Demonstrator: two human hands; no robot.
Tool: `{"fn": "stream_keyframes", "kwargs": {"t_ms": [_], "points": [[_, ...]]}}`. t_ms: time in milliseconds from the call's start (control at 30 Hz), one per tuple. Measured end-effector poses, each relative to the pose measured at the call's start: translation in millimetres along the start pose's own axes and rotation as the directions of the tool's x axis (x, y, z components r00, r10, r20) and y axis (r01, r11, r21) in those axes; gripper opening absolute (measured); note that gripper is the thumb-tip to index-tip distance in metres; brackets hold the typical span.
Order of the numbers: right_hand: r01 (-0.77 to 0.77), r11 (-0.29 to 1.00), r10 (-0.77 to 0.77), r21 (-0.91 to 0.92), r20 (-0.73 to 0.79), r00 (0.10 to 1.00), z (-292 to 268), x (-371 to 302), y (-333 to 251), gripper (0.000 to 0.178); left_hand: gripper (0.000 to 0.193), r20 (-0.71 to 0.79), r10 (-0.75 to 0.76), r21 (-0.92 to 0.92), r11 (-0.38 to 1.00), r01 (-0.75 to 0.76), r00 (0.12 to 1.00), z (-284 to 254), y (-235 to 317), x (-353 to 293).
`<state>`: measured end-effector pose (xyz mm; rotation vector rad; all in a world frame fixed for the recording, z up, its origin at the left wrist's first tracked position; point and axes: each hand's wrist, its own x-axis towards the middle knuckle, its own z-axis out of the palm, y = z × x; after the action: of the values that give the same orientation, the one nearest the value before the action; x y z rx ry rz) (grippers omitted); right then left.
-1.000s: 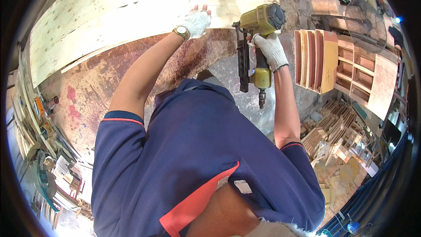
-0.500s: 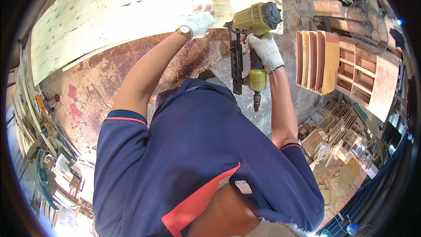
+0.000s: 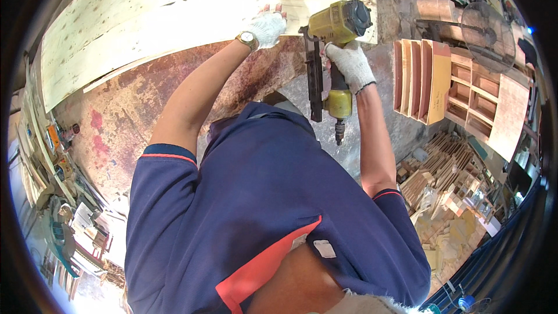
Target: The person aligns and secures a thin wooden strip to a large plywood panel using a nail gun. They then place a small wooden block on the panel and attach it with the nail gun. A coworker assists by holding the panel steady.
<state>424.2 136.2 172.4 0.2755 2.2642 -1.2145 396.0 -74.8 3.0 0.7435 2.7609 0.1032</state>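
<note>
A broad sheet of pale plywood (image 3: 157,20) lies across the far side of a stained, reddish-brown worktable (image 3: 139,90). My left hand (image 3: 268,29), in a white knit glove with bare fingertips, rests on the plywood near its front edge, fingers stretched out and holding nothing. To its right, my right hand (image 3: 352,65), also gloved, is wrapped round the handle of a yellow and black pneumatic nail gun (image 3: 333,25). The gun's head is over the front edge of the sheet. Its black magazine points back toward me. Whether the nose touches the wood I cannot tell.
On the right stand several curved wooden panels (image 3: 433,81) beside a wooden frame with compartments (image 3: 474,90), with a caged fan (image 3: 487,36) behind. Lower right holds a heap of wood offcuts (image 3: 447,174). Scrap strips and clutter (image 3: 58,163) line the left side.
The nail gun and my right hand have shifted very slightly, up in the picture. My left hand stays on the plywood, a touch farther right.
</note>
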Motion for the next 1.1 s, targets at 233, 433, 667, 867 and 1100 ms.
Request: {"fn": "stream_keyframes", "kwargs": {"t_ms": [233,433,667,867,1100], "points": [[-0.085,0.996,0.085,0.0,0.043,0.995,0.4,7.2,-3.6,0.015,0.083,-0.047,-0.022,-0.092,0.996,0.018,0.999,-14.8,1.4,-20.1],[-0.108,0.984,0.107,0.14,0.013,0.994,7.2,6.0,3.3,0.008,0.074,-0.047,-0.267,-0.096,0.96,0.261,0.963,-9.1,-37.9,-75.4],[-0.033,0.996,0.034,0.088,-0.014,0.999,20.7,-4.0,-1.2,0.018,0.071,0.023,-0.249,-0.023,0.968,0.25,0.968,-4.2,-69.1,-93.8],[0.01,0.984,-0.02,0.176,0.058,0.998,35.9,-24.1,-6.5,0.019,0.07,0.076,-0.216,-0.014,0.976,0.218,0.973,-5.4,-72.0,-92.7],[0.356,0.847,-0.242,-0.396,0.309,0.92,84.6,-34.1,22.4,0.051,0.073,-0.008,-0.2,-0.143,0.97,0.197,0.98,10.0,-80.4,-89.1]]}}
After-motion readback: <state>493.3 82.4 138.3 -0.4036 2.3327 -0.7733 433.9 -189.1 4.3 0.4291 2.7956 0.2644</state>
